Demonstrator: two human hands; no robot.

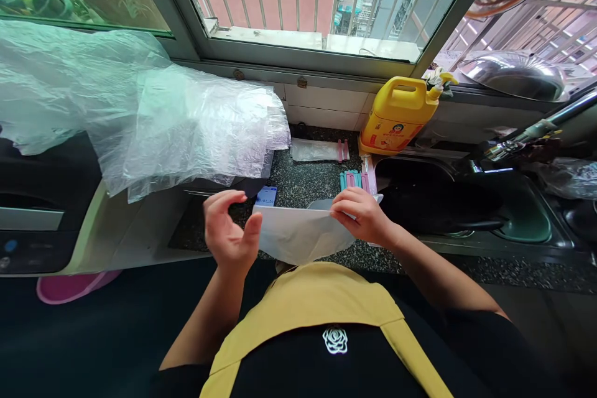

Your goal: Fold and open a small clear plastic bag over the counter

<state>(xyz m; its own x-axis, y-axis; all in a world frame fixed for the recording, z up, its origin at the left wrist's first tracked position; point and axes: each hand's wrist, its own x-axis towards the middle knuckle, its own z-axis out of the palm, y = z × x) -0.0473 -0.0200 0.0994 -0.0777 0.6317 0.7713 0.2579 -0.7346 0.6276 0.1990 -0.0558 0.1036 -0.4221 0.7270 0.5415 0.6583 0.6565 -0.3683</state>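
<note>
A whitish plastic bag hangs between my two hands above the speckled dark counter. My right hand pinches the bag's top edge on the right. My left hand is at the bag's left corner with fingers curled and thumb up; the corner is hidden behind it, so a grip cannot be confirmed. Behind the bag lie several pink and blue sealing clips and a small blue-and-white card. Another clear bag with a pink clip lies further back.
A large crumpled clear plastic sheet covers an appliance at the left. A yellow detergent jug stands by the window. A dark sink with a faucet lies at the right. A pink basin sits low at left.
</note>
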